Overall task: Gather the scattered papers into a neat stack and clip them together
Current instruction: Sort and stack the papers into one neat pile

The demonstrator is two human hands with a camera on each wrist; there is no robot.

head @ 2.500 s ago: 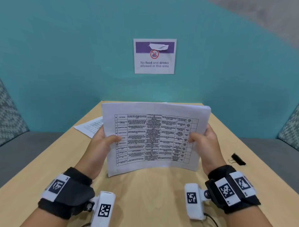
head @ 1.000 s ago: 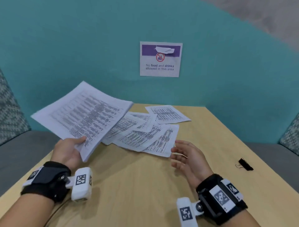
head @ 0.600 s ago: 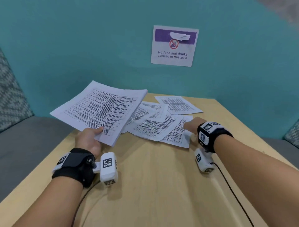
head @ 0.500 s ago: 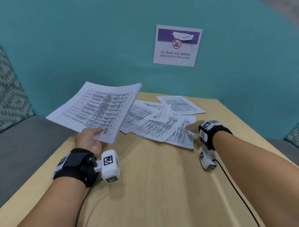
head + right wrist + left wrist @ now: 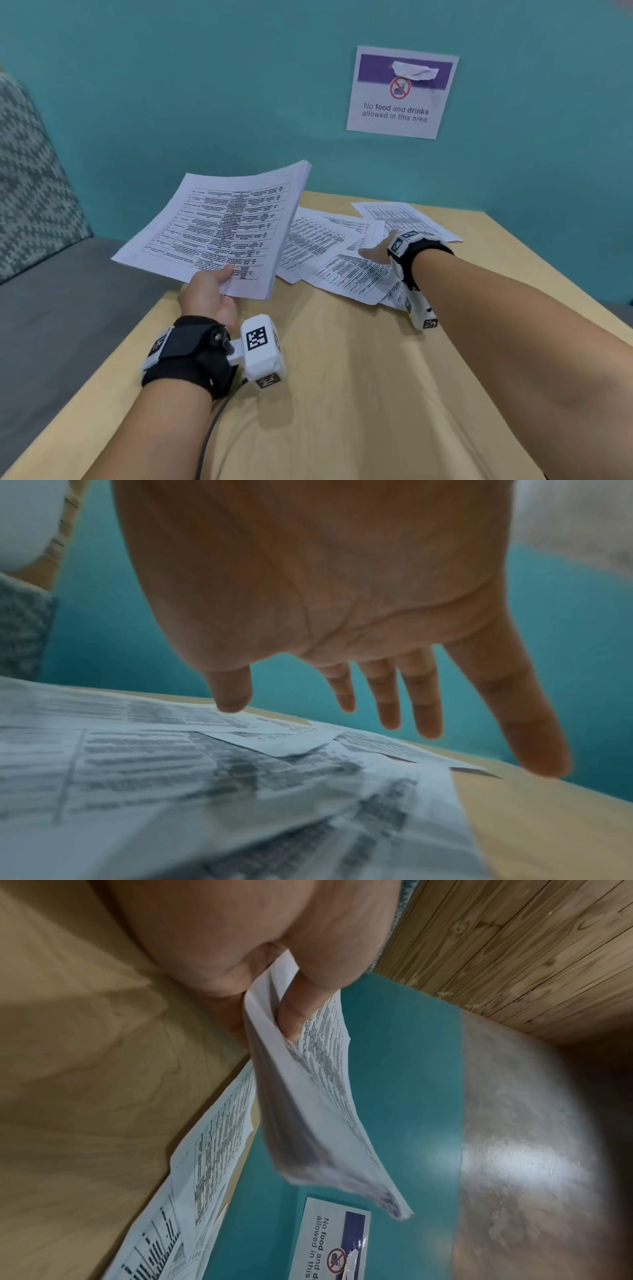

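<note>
My left hand (image 5: 209,291) grips a stack of printed sheets (image 5: 219,226) by its near corner and holds it above the table's left edge. In the left wrist view the thumb (image 5: 308,993) presses on top of that stack (image 5: 308,1110). Several loose printed sheets (image 5: 329,246) lie overlapping at the far end of the wooden table (image 5: 342,394). My right hand (image 5: 375,253) reaches over them with fingers straight and spread, holding nothing. The right wrist view shows its palm (image 5: 325,588) hovering just above the loose sheets (image 5: 205,764). No clip is in view.
A teal wall (image 5: 205,85) stands right behind the table and carries a "No food and drinks" sign (image 5: 400,92). A grey bench seat (image 5: 51,291) with a patterned cushion (image 5: 27,171) runs along the left.
My right hand has let go of the stack and reached forward over the loose sheets, further in than half a second ago. The left hand still holds the stack, now raised slightly.
</note>
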